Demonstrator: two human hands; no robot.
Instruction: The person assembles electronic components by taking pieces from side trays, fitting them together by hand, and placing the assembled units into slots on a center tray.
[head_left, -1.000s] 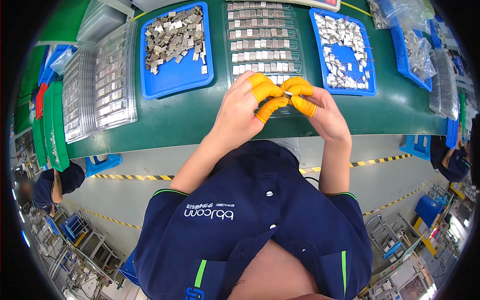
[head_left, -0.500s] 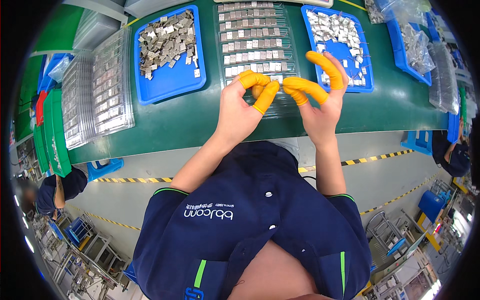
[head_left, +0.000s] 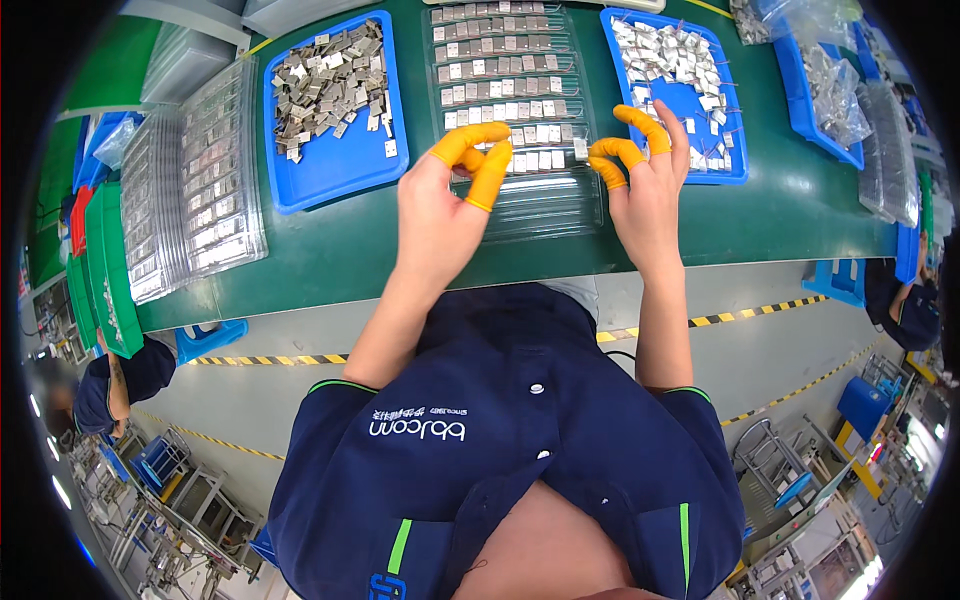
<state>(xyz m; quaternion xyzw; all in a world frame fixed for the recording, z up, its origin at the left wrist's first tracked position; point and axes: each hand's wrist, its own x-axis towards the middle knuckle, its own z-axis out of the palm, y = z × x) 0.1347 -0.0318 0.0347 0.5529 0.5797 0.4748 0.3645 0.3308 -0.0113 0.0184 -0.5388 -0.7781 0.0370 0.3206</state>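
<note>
Right hand (head_left: 645,208) pinches a USB connector (head_left: 580,149) edgewise, probably keeping its face clear; left hand (head_left: 436,215) nearly closed, contents unclear.

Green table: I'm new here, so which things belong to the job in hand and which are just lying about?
Apparently in the job: clear tray of parts; small part at the right hand's fingertips; left blue tray; right blue tray.

Apparently just lying about: tray stacks, far left; plastic bags, far right.
</note>
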